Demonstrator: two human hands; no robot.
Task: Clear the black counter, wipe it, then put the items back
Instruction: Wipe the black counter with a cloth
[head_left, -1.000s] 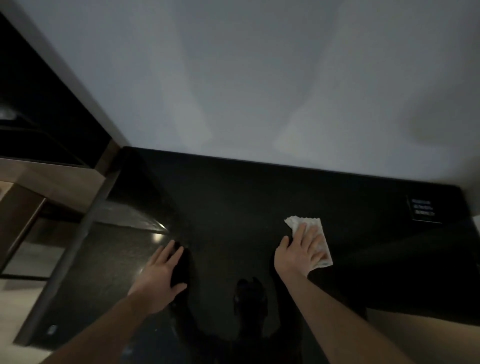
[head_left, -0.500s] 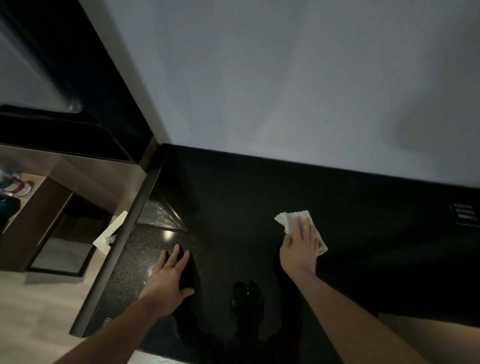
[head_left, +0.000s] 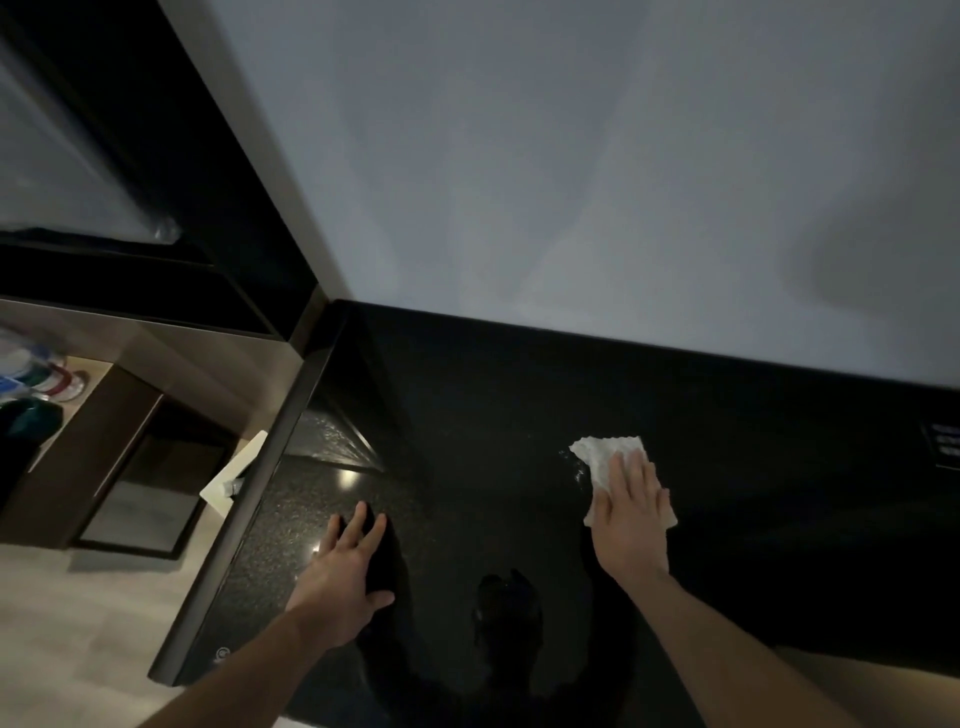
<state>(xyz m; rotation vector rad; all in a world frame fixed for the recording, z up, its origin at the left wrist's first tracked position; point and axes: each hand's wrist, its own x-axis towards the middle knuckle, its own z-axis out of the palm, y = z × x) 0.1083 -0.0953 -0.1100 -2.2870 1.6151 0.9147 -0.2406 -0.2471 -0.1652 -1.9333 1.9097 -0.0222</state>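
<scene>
The glossy black counter (head_left: 493, 447) fills the lower middle of the head view. A white paper towel (head_left: 605, 457) lies flat on it right of centre. My right hand (head_left: 631, 519) presses down on the towel with straight fingers, covering its near half. My left hand (head_left: 345, 571) rests flat on the counter near its left edge, fingers spread, holding nothing. A faint wet smear shows just left of the towel.
A grey wall (head_left: 571, 182) rises behind the counter. A small black sign (head_left: 943, 452) stands at the far right. Left of the counter edge, lower down, are a wooden cabinet (head_left: 93, 447), a white object (head_left: 231, 475) and several colourful items (head_left: 36, 379).
My right hand has slid the towel a little away from me and to the left over the counter. The camera has swung left, so more of the cabinet shows. My left hand stays put.
</scene>
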